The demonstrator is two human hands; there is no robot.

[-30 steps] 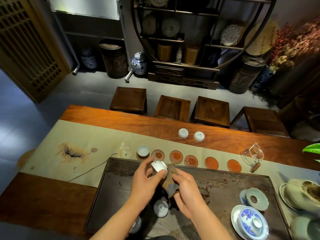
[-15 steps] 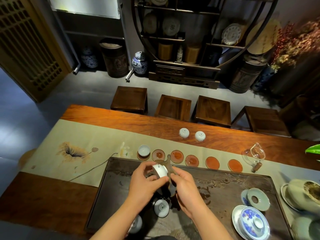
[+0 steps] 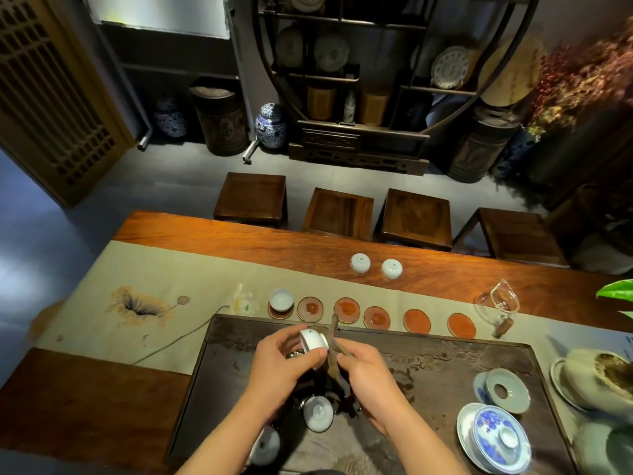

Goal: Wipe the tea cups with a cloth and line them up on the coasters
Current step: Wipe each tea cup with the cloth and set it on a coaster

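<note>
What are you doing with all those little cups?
A person is wiping a small white tea cup, held in the left hand, with a brown cloth held in the right hand. One clean cup already sits on the first coaster; five coasters wait bare.

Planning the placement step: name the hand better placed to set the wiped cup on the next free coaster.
Left. The left hand already holds the cup, just short of the free coaster. The right hand grips the cloth.
</note>
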